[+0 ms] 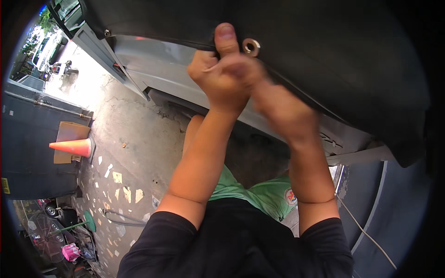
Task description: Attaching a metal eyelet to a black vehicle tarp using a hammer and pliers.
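Note:
A black cover with metal eyelets hangs over the side of a silver vehicle. At its lower edge my left hand is closed, thumb up against the cover and fingers curled at the hem. Close to the thumb is a round metal eyelet. My right hand crosses against the left one, just under the hem. Motion blurs it, and its fingertips are partly lost behind the left hand, so its grip does not show. Another eyelet sits at the cover's far left corner.
An orange traffic cone lies sideways in view by cardboard and a dark wall. Pale patches mark the concrete floor. A fan and clutter stand lower left. A thin cable runs at the right.

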The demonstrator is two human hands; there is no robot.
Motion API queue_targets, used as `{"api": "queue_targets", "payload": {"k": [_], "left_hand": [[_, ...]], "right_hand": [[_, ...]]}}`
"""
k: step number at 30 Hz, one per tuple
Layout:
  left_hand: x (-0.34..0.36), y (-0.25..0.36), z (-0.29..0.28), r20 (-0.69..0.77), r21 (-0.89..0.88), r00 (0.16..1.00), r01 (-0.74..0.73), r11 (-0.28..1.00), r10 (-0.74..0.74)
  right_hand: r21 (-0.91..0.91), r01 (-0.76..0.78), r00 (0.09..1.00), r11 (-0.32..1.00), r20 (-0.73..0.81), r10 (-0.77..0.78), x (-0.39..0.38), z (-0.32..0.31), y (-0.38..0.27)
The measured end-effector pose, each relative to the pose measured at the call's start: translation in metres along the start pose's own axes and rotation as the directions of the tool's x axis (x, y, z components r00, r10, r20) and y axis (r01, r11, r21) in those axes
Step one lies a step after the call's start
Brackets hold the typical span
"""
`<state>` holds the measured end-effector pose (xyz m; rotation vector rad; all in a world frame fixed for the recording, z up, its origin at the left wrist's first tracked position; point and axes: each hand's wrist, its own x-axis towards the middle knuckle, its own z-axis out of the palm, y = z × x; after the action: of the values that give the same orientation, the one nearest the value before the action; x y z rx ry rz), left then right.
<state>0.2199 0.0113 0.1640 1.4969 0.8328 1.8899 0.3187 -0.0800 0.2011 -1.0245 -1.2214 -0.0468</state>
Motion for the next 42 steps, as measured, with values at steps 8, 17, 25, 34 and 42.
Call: {"api": "queue_targets", "payload": {"k": [8,17,25,34,42], "left_hand": [[0.005,-0.020,0.011,-0.030,-0.162,0.982,-0.188,0.969,0.185],[0.007,-0.036,0.007,-0.007,0.041,0.948,-0.319,0.947,0.320],[0.002,-0.038,0.017,-0.075,0.120,0.907,-0.404,0.907,0.414],[-0.008,-0.017,0.014,0.059,-0.269,0.994,0.108,0.957,-0.095],[0.006,0.000,-0.006,0.293,-0.441,0.927,0.347,0.827,-0.233]], "right_hand": [[-0.592,0.310,0.950,0.744,0.221,-0.220,0.019,0.005,0.013],[-0.809,0.422,0.898,0.408,0.313,-0.309,-0.004,0.013,0.011],[-0.825,0.425,0.898,0.372,0.331,-0.290,-0.002,0.007,0.014],[-0.828,0.403,0.911,0.389,0.326,-0.251,-0.001,0.005,0.020],[-0.794,0.494,0.851,0.353,0.358,-0.384,0.008,0.004,0.027]]}}
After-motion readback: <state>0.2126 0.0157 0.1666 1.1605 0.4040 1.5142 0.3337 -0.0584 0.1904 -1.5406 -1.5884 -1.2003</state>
